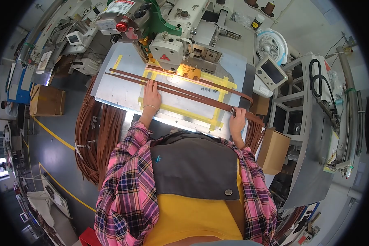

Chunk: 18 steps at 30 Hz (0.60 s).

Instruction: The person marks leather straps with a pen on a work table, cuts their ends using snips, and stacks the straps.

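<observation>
Below the white sewing-machine head (167, 46), red three-diamond emblem (165, 57) on its front, long flat brown strips (209, 101) cross the yellow-taped metal plate (123, 92). Your left hand (151, 99) lies nearly flat, fingertips on them; your right hand (237, 122) curls at their right stretch, grip unclear. Down-right of the head: brown cardboard box (273, 151), contents hidden. Up-left: red-and-white warning label (121, 7), fine print unreadable.

Left hand (152, 98) palm down, fingers pointing forward; right hand (237, 122) well apart, curled.

A red three-diamond logo (165, 57) marks the sewing machine (162, 44).
</observation>
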Tool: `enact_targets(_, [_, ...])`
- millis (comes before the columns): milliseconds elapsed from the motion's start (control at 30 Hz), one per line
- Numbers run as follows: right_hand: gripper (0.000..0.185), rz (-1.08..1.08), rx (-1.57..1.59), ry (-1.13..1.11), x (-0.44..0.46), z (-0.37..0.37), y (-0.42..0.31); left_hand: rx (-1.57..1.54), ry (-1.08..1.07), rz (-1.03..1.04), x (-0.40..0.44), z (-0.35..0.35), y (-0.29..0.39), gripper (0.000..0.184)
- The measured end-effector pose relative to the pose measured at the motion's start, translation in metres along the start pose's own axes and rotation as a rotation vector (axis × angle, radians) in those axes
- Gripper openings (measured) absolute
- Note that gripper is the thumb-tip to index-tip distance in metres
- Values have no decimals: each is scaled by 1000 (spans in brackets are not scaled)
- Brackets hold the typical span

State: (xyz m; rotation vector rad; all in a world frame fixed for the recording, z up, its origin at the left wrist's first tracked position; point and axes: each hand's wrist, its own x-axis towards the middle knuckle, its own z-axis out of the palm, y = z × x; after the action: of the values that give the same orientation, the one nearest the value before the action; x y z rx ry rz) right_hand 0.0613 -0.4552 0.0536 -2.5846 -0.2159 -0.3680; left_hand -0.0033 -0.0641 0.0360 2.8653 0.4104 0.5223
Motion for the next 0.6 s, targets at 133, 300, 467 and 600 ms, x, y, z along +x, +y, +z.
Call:
enact_targets(133, [38, 10, -1, -2, 0, 1, 2, -1, 13, -2, 0, 1, 2, 44])
enact_targets(300, [38, -20, -4, -17, 0, -1, 1, 12, 4, 4, 1, 2, 0, 48])
enact_targets(467, [40, -50, -54, -45, 3, -1, -2, 23, -20, -47, 6, 2, -21, 48])
enact_targets(600, [34, -57, -27, -69, 8, 2, -11, 18, -31, -30, 8, -4, -38, 48])
